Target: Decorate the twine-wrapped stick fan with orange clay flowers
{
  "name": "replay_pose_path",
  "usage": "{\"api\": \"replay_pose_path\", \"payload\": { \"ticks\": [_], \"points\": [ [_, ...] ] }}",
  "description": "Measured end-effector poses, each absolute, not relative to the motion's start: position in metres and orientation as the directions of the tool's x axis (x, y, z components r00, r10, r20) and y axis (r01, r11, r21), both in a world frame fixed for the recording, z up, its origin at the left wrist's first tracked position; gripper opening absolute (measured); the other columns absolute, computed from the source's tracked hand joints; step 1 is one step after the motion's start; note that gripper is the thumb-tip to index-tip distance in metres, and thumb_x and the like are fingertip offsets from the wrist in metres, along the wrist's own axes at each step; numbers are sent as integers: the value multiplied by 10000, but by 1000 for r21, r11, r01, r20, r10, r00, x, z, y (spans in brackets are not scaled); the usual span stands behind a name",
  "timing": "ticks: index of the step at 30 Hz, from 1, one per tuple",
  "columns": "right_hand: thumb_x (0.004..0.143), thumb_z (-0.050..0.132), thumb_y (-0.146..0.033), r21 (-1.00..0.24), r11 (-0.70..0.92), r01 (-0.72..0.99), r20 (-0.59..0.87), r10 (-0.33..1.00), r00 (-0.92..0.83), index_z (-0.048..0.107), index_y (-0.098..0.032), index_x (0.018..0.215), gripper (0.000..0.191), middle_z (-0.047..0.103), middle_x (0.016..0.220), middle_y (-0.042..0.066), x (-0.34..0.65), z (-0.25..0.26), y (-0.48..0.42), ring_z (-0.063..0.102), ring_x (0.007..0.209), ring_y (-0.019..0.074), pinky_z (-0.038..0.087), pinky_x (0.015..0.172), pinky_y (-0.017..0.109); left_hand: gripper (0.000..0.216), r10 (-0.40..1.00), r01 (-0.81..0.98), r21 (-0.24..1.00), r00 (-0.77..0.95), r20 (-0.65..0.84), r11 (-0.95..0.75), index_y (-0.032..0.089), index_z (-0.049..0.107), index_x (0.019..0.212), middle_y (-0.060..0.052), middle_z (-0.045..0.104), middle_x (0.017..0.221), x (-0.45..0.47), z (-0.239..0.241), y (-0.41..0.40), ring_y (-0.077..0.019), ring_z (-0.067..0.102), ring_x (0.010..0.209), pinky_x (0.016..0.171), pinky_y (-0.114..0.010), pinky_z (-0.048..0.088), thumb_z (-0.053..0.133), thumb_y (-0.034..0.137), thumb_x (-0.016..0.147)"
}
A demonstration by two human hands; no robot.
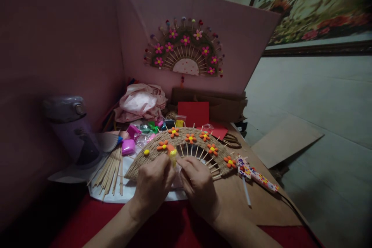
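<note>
My left hand (152, 180) and my right hand (200, 188) are both closed, close together, pinching a small clear plastic bag (173, 154) between them. Yellow and orange material that looks like modelling clay shows at its top; the lower part is mostly covered by my fingers. Just beyond my hands lies a half-round fan (186, 133) of twine-covered band and thin wooden sticks. Several orange clay flowers (191, 138) with yellow centres sit on its band. A lone yellow clay ball (147, 152) rests near its left end.
Loose wooden sticks (109, 174) and a purple flask (74, 131) stand left. Clay packets (128, 147) and pink cloth (141, 102) lie behind. A patterned glue gun (255, 174) with its cord is on brown cardboard (232, 205) at right. A finished flowered fan (186, 40) hangs on the pink panel.
</note>
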State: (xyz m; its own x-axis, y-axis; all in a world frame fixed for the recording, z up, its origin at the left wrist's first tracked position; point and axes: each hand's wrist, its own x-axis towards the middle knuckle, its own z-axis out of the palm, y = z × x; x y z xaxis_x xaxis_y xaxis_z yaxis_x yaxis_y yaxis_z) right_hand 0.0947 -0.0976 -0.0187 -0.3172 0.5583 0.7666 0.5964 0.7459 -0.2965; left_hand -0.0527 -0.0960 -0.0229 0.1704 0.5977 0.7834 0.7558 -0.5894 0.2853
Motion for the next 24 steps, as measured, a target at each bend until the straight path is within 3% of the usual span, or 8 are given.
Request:
{"api": "replay_pose_path", "payload": {
  "ticks": [4,8,14,16,18,21,24],
  "points": [
    [893,430,-123,-277,761,587,802,520,-295,568,-127,1178,316,649,937,108,94,-18,-98,600,859,185,501,761,310,193,598,711,315,183,780,-628,190,416,661,48,428,553,-51,-22,-99,-81,428,472,493,-216,322,481,117,828],
    [874,466,-110,-422,771,477,784,574,-235,580,-161,1179,330,650,993,91,92,-22,-96,601,923,170,497,814,291,200,613,631,356,245,752,-689,189,412,668,42,442,574,-49,-18,-100,-81,423,492,499,-215,322,472,119,845],
    [836,521,-100,-691,667,280,658,740,-139,688,-210,871,203,609,775,16,93,-24,-89,569,718,124,461,645,239,180,597,528,388,309,740,-755,178,457,696,35,466,594,-50,-13,-102,-84,445,527,522,-215,348,456,90,853],
    [843,532,-148,-779,600,182,595,799,-85,675,-190,764,169,539,664,-8,94,-20,-87,515,616,105,429,582,230,115,565,514,404,204,800,-757,175,509,765,7,528,694,-52,-11,-101,-104,508,643,606,-228,403,485,92,841],
    [852,539,-213,-849,525,59,523,851,-52,653,-175,693,199,478,599,-24,95,-17,-84,468,554,90,409,545,226,73,542,527,474,-31,840,-705,177,559,863,-35,570,861,-55,-9,-98,-145,545,829,733,-269,437,538,122,820],
    [828,582,-269,-898,432,-84,437,897,-61,652,-166,680,193,458,569,-31,96,-15,-80,439,514,79,393,511,224,230,704,340,746,-263,660,-573,188,578,1025,-74,574,1041,-59,-6,-93,-191,546,971,813,-310,453,598,240,802],
    [815,604,-293,-913,389,-125,401,911,-96,691,-170,765,159,461,554,-33,96,-17,-78,428,496,77,391,495,226,385,946,-86,943,-79,315,-321,185,518,1148,-87,595,1037,-59,-5,-90,-186,598,873,684,-286,503,578,366,814]
  ]
}}
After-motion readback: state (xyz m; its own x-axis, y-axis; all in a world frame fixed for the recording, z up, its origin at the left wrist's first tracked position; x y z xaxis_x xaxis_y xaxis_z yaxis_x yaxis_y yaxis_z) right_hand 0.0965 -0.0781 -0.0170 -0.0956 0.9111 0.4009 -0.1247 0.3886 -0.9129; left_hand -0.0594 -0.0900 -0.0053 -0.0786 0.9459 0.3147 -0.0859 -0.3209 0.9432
